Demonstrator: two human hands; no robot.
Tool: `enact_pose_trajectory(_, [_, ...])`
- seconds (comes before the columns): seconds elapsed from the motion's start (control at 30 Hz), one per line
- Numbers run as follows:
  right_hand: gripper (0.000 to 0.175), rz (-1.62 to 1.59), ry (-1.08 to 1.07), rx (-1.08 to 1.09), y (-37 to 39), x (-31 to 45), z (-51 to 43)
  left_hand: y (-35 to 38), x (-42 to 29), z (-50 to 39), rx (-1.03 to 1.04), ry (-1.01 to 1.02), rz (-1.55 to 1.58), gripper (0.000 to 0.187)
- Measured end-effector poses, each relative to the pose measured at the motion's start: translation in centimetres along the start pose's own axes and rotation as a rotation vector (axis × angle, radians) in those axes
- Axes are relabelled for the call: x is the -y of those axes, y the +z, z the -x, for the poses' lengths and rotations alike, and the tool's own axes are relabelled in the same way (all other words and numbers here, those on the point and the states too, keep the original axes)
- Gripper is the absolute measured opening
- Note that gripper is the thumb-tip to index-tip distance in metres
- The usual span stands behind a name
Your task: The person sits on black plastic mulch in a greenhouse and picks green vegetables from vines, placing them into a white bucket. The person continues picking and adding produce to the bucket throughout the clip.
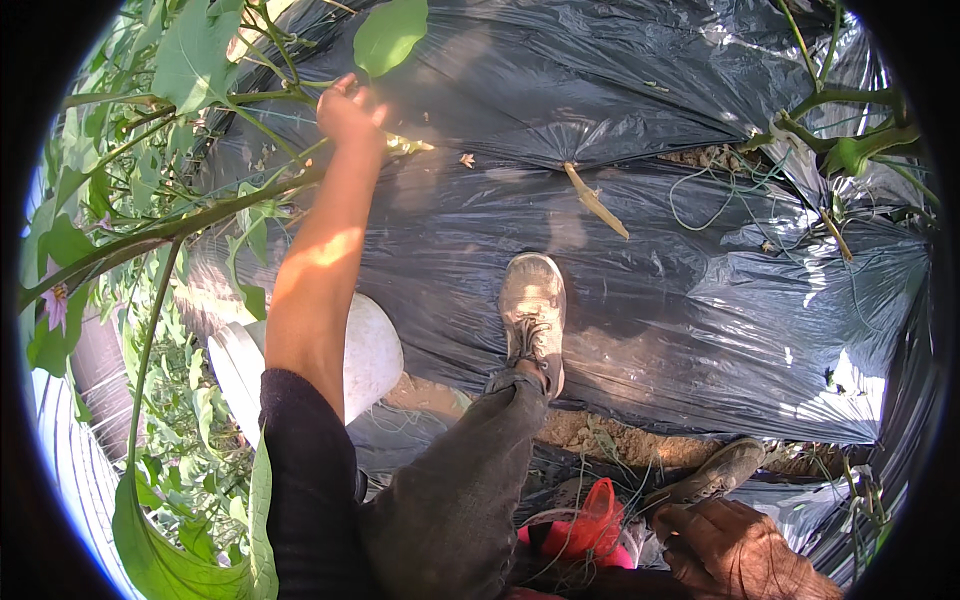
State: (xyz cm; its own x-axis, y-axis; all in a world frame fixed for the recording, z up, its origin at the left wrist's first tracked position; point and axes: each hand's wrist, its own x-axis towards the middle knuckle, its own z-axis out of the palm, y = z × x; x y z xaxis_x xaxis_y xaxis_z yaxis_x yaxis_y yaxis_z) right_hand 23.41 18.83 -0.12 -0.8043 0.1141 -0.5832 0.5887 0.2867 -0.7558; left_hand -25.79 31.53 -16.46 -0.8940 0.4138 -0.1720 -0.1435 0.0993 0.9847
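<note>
My left hand [349, 112] reaches out among the stems of an eggplant plant [247, 202] at the upper left. Its fingers are curled and slightly blurred, close to the base of a broad green leaf [391, 36]. Whether they pinch the leaf or a stem cannot be made out. Low at the right is my right hand [739, 551], its fingers bent and partly in shadow near a shoe [709, 472]. Any thing inside it is hidden. Beside it lies a red plastic bag [600, 517] with thin strings across it.
Black plastic mulch film [465, 202] covers the ground, with a dry stalk piece [596, 199] on it. A white bucket [375, 356] stands behind my left forearm. One shoe [532, 300] rests on the film. Thick stems [862, 146] and loose twine [694, 221] are at the right.
</note>
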Motion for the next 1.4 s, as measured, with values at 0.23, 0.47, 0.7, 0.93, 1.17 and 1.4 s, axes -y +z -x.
enact_pose_trajectory(0.23, [0.034, 0.008, -0.002, -0.002, 0.3, -0.1, 0.4, 0.4, -1.2, 1.2, 0.044, -0.09, 0.148, 0.013])
enact_pose_trajectory(0.47, [0.033, 0.016, -0.004, -0.006, 0.5, -0.3, 0.8, -0.3, -1.2, 1.0, 0.111, -0.124, 0.226, 0.008])
enact_pose_trajectory(0.7, [0.033, 0.012, -0.004, -0.007, 0.5, -0.2, 0.8, -0.3, -1.3, 1.3, 0.111, -0.12, 0.209, 0.019])
enact_pose_trajectory(0.93, [0.032, 0.009, -0.006, 0.0, 0.5, -0.1, 0.7, -0.5, -0.9, 1.0, 0.127, -0.146, 0.223, 0.019])
enact_pose_trajectory(1.17, [0.032, 0.016, -0.029, 0.012, 0.4, 0.1, 0.7, -1.0, 1.0, 0.1, -0.054, -0.067, -0.12, 0.012])
enact_pose_trajectory(1.4, [0.031, 0.035, -0.011, -0.011, 0.9, 1.0, 1.9, 1.4, 1.2, 6.6, 0.062, 0.296, -0.5, 0.02])
